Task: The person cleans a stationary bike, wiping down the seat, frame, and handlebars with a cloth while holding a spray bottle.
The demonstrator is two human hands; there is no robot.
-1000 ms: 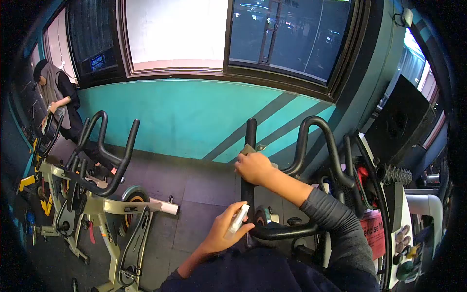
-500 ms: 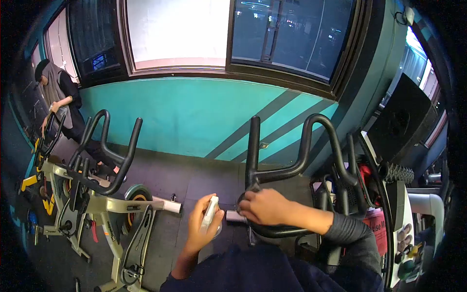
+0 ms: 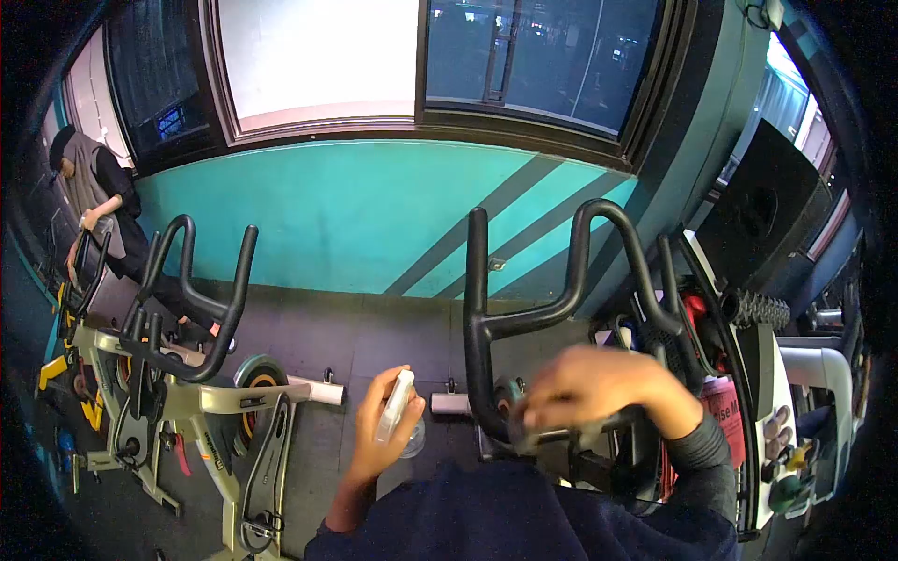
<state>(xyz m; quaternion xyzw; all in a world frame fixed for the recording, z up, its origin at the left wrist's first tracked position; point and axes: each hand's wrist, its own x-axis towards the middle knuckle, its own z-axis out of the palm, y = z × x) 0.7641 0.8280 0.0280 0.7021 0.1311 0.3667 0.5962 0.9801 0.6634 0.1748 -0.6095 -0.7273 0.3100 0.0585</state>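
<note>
Where the turquoise wall (image 3: 327, 215) meets the dark floor (image 3: 383, 327), we have open room between the bike (image 3: 210, 400) at left and the nearer handlebar (image 3: 476, 280). On a red sign (image 3: 728, 435) at right we read only "ise M". Our right hand (image 3: 594, 388) is a blur at the handlebar's smooth black lower loop; we cannot tell how its fingers stand, what they hold or whether they touch. Our left hand (image 3: 374, 444), left of the handlebar, curls its fingers round a white-nozzled plastic bottle (image 3: 395, 409).
</note>
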